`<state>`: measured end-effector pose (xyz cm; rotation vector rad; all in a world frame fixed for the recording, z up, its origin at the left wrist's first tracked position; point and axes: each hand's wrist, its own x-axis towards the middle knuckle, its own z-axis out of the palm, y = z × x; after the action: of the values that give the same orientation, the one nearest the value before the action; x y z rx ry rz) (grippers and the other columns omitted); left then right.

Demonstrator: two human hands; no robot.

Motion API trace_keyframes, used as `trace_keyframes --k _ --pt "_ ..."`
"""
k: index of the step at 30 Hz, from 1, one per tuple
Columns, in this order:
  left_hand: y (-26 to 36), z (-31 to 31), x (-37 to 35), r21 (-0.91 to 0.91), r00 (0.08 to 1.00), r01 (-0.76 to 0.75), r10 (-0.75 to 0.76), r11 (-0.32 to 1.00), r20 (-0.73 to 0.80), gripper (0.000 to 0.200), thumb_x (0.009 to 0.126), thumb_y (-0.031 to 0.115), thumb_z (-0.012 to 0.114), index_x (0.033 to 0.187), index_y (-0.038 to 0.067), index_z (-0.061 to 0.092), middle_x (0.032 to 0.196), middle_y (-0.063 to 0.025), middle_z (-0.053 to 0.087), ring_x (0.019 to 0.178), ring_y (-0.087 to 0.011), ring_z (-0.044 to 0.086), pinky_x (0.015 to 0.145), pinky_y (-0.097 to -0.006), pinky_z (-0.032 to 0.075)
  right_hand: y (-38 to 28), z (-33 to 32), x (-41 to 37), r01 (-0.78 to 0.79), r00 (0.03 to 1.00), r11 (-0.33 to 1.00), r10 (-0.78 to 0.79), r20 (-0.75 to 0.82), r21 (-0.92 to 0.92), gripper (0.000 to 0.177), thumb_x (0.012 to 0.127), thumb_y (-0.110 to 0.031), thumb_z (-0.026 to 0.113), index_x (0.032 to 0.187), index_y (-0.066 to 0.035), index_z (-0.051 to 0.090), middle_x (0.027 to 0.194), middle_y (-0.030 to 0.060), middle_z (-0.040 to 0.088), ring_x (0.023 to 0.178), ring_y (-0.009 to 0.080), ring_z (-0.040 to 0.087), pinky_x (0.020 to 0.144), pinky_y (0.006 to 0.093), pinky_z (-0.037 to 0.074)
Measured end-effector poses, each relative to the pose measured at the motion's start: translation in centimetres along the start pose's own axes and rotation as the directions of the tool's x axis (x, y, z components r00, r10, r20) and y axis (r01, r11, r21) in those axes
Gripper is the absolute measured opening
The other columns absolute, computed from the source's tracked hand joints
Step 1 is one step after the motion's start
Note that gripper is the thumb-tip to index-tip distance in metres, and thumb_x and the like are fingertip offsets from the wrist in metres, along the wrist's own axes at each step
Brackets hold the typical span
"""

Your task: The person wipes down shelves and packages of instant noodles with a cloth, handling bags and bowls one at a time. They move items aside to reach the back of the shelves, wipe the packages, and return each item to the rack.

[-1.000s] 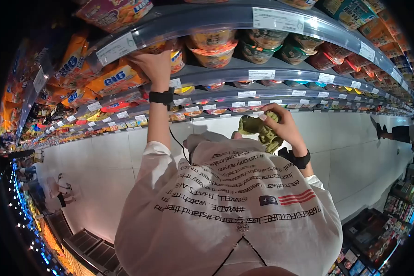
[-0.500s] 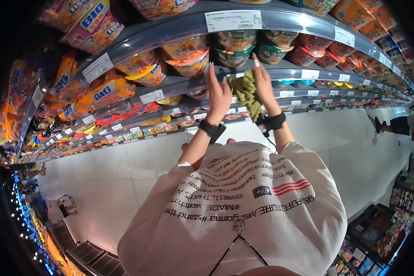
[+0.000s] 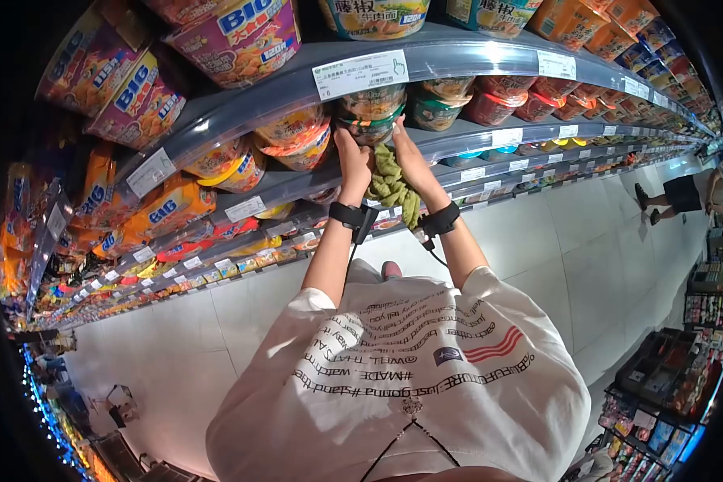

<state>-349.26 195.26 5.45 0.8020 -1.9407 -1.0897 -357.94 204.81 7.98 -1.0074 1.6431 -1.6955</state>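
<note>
Both my hands reach to a green noodle bowl on the shelf below the large price label. My left hand is curled against the bowl's left side. On its right side, my right hand touches the bowl with its fingertips and also holds a crumpled green cloth, which hangs down between the wrists. Another green bowl stands to the right, and an orange bowl to the left. Black bands circle both wrists.
A curved shelf edge with a price label runs above my hands. Purple noodle buckets stand at the upper left. Lower shelves hold more packages. A person is in the aisle at the right.
My hands have closed in on the green bowl from both sides and now touch it. The view has shifted, with the shelf's upper row showing more. The cloth has moved along with my right hand.
</note>
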Motion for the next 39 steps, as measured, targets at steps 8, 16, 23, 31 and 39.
trace_keyframes --k 8,16,23,31,39 --pt "1.0 -0.2 -1.7 -0.105 0.999 -0.037 0.037 0.994 -0.006 0.066 0.069 -0.008 0.049 0.127 -0.006 0.017 0.128 -0.0261 0.023 0.121 -0.0388 0.024 0.100 -0.0367 0.023 -0.5 0.2 -1.6 -0.091 0.991 0.995 0.086 -0.102 -0.049 0.055 0.091 -0.029 0.035 0.135 -0.001 0.016 0.137 0.0167 0.027 0.125 0.0202 0.028 0.099 0.0248 0.022" --pt "2.2 -1.2 -5.0 -0.360 0.990 0.099 -0.128 0.928 -0.059 0.055 0.081 0.000 0.047 0.131 0.003 0.025 0.129 -0.0180 0.031 0.114 -0.0269 0.038 0.093 -0.0350 0.034 -1.8 -6.2 -6.0 -0.150 0.899 0.989 0.135 -0.416 -0.005 0.031 0.090 -0.023 0.039 0.078 0.002 0.054 0.064 0.0034 0.054 0.063 0.0078 0.045 0.058 0.0257 0.039" --pt "7.6 0.0 -8.1 -0.766 0.803 0.585 -0.057 0.265 0.593 0.064 0.086 0.014 0.052 0.137 0.009 0.013 0.131 -0.0067 0.033 0.119 -0.0173 0.034 0.097 -0.0323 0.029 -7.5 -7.2 -8.5 0.029 0.991 0.947 -0.069 -0.114 -0.321 0.017 0.083 -0.012 0.053 0.094 0.000 0.059 0.085 0.0111 0.059 0.075 0.0145 0.055 0.068 0.0274 0.044" --pt "9.3 4.8 -9.2 -0.680 0.765 0.644 -0.335 0.352 0.550 0.059 0.083 0.033 0.055 0.129 0.007 0.028 0.126 -0.0069 0.039 0.115 -0.0203 0.039 0.094 -0.0360 0.034 -7.6 -17.6 2.5 0.238 0.640 0.703 -0.632 -0.436 -0.670 0.089 0.067 -0.021 0.072 0.128 0.007 0.013 0.125 0.0296 0.022 0.118 0.0416 0.025 0.098 0.0441 0.023" --pt "10.0 8.7 -13.1 -0.782 0.874 0.473 -0.328 0.405 0.359 0.055 0.087 0.031 0.050 0.129 0.005 0.027 0.127 -0.0082 0.038 0.117 -0.0204 0.038 0.095 -0.0362 0.033 -6.7 -19.7 6.0 0.352 0.636 0.728 -0.647 -0.421 -0.588 0.081 0.059 -0.018 0.075 0.118 0.006 0.026 0.114 0.0269 0.031 0.107 0.0413 0.033 0.091 0.0457 0.028"
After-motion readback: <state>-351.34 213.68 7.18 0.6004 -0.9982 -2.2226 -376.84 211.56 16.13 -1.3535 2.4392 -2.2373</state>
